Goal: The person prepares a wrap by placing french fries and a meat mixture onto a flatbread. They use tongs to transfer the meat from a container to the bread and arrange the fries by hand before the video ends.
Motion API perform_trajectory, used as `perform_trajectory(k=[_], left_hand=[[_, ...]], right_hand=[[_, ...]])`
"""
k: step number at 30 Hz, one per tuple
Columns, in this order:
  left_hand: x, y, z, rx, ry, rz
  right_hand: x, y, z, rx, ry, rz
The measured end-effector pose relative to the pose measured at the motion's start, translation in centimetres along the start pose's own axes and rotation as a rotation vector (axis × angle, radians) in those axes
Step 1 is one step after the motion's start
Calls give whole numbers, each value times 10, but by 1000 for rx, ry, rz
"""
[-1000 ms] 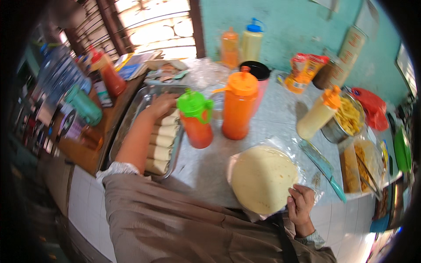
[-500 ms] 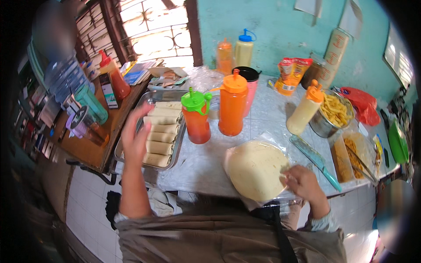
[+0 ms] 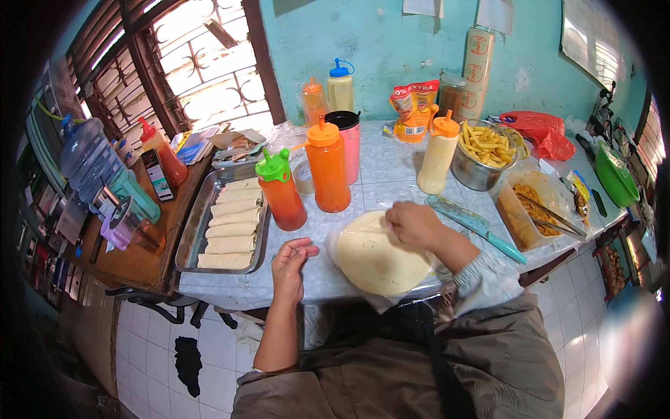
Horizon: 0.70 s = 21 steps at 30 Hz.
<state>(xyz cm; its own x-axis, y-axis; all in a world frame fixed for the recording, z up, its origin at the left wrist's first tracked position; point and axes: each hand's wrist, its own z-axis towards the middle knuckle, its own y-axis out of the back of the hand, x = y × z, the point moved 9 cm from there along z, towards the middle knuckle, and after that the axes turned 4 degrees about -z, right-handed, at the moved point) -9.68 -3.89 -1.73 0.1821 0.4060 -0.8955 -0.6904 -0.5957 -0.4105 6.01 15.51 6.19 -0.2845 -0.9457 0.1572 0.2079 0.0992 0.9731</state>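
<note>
your left hand (image 3: 289,269) has moved from over the rectangular silver metal tray (image 3: 195,234) to just left of the round, pale, flat sheets (image 3: 382,262), fingers loosely curled, empty. your right hand (image 3: 417,227) has shifted to their far edge, fingertips pinched together on it; the sheets lie mostly nearer you.

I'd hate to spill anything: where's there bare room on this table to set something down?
There's a bare patch between the pink cup and orange-capped cream bottle, behind the flatbread stack, and a strip in front of the metal tray, left of the left hand. The right is crowded with knife, filling tub and pot of fries.
</note>
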Motion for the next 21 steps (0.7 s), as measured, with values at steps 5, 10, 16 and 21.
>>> perform_trajectory(k=[5,10,16,21], left_hand=[[10,-7,0,41,18,0],[9,0,1,50,-5,9],[4,-1,3,7,-20,85],[5,1,2,-28,-12,110]], right_hand=[[50,67,-126,148,318,517],[-49,107,-187,-143,-133,876],[-184,197,-236,-267,-704,945],[-302,303,-277,-970,-635,941]])
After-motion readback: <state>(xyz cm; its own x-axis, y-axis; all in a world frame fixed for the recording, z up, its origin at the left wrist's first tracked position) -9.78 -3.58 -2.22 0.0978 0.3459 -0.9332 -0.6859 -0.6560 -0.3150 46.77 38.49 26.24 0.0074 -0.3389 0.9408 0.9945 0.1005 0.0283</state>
